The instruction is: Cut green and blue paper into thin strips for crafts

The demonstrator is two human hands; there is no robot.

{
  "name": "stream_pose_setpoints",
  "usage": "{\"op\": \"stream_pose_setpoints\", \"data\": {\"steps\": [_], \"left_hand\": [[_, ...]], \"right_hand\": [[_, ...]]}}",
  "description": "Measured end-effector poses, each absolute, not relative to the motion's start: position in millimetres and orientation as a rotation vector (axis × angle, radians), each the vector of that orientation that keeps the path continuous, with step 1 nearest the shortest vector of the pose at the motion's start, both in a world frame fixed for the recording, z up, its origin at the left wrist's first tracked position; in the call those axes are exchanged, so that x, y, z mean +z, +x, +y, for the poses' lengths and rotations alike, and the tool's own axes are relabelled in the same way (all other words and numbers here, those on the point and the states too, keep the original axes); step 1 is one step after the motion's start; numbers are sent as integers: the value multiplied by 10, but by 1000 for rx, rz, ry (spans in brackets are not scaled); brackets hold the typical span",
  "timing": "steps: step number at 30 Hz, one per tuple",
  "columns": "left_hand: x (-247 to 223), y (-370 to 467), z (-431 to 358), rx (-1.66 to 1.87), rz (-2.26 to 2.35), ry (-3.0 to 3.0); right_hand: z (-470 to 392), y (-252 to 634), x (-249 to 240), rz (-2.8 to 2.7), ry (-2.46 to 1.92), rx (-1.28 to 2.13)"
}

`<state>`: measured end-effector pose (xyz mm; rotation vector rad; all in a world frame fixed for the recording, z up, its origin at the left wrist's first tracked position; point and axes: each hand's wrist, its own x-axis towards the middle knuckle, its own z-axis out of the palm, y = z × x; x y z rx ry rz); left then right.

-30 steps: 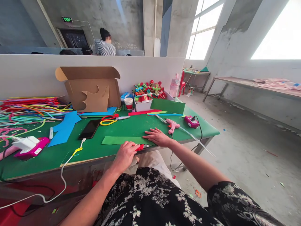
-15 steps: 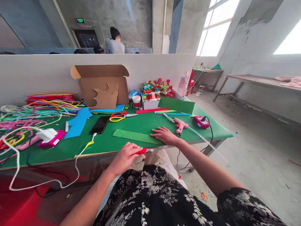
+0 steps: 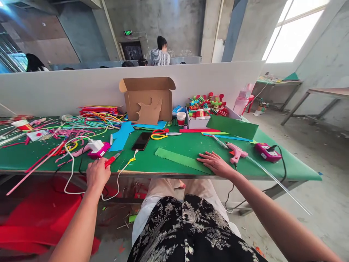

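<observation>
My left hand [image 3: 98,174] is closed around a red utility knife [image 3: 110,161], at the table's front edge beside a magenta power adapter [image 3: 98,150]. Its grey tip points up and to the right. My right hand [image 3: 215,163] lies flat with fingers spread, pressing on the right end of a green paper strip [image 3: 180,159]. To the right of that hand rests a pink glue gun [image 3: 236,152] with a long clear glue stick in its back. Scissors with red and yellow handles [image 3: 160,134] and a black phone [image 3: 141,141] lie beyond the strip.
Pipe cleaners [image 3: 98,118] are heaped at the left. Toward the back stand an open cardboard box [image 3: 147,103], a paper cup [image 3: 181,118] and a box of colourful crafts [image 3: 196,123]. A white cable [image 3: 68,173] loops over the front edge.
My left hand has moved left with the utility knife, from in front of the strip to beside the power adapter. My right hand stays on the strip. The view has swung left.
</observation>
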<state>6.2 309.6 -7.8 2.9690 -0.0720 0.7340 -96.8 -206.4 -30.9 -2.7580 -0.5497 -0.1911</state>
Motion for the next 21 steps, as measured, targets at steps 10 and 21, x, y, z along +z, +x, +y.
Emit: {"op": "stream_pose_setpoints", "data": {"steps": [10,21], "left_hand": [[-47,-368,2485,996,-476,2720],[274,-214,3165,1125,115,2523]], "right_hand": [[-1708,-1010,-90,-395,-2617,-558],[-1172,-1275,-320,-447,-2655,-550]]}}
